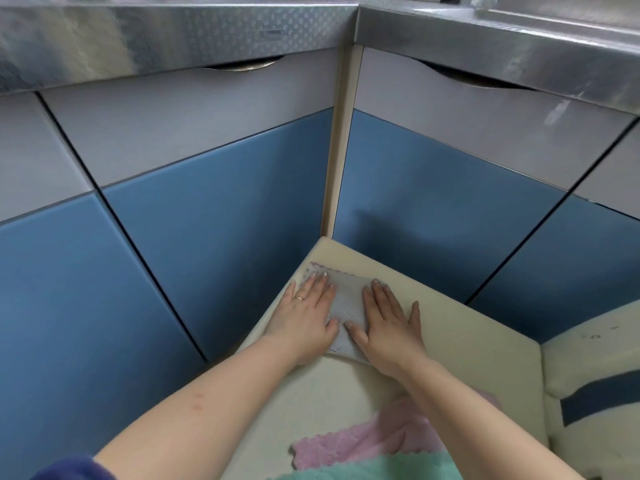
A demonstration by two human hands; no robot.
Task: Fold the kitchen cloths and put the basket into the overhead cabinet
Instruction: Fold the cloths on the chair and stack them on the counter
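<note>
The grey cloth (347, 308) lies folded flat on the cream pad (460, 327), near the pad's far corner, which points into the angle where the blue-and-grey cabinet fronts (214, 216) meet. A pink edge (part of a cloth underneath or of the same cloth, cannot tell) shows at the far side of the grey cloth.

The left hand (304, 313) rests palm-down on the left part of the grey cloth, fingers straight and close together, a ring on one finger. The right hand (389, 315) rests palm-down on the right part of the grey cloth, fingers straight and slightly spread, thumb toward the left hand. Neither hand grips anything.

Nearer than the grey cloth, on the same pad, lies a pink cloth (363, 441); a mint-green cloth (381, 469) overlaps its near edge. The basket is not in view
</note>
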